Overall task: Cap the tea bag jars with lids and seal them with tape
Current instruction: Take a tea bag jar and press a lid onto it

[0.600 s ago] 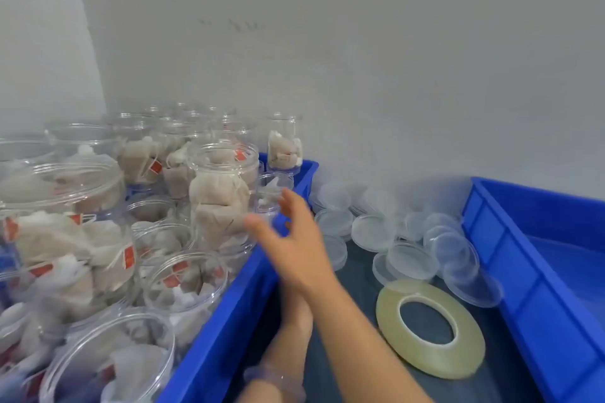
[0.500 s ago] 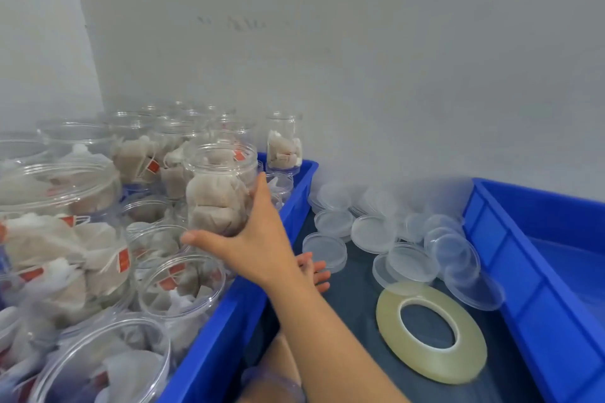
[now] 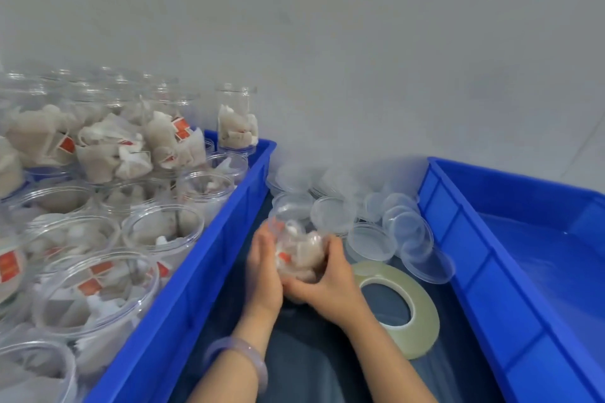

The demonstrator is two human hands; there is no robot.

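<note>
Between the two blue bins I hold a clear plastic jar of tea bags (image 3: 296,247), uncapped, its open mouth tilted away from me. My left hand (image 3: 264,268) presses the jar's left side with straight fingers. My right hand (image 3: 327,281) grips its right side and bottom with curled fingers. A pile of clear round lids (image 3: 370,240) lies just beyond the jar. A large flat roll of clear tape (image 3: 422,304) lies on the dark surface right of my right hand. The motion blurs the jar.
The blue bin (image 3: 203,271) on the left is packed with several open jars of tea bags (image 3: 98,291), some stacked. Another blue bin (image 3: 510,288) on the right shows only its blue floor. A grey wall (image 3: 360,59) closes off the back.
My right hand took a jar out of the left bin and brought it down between the bins. My left hand came up to its other side. The camera tilted down.
</note>
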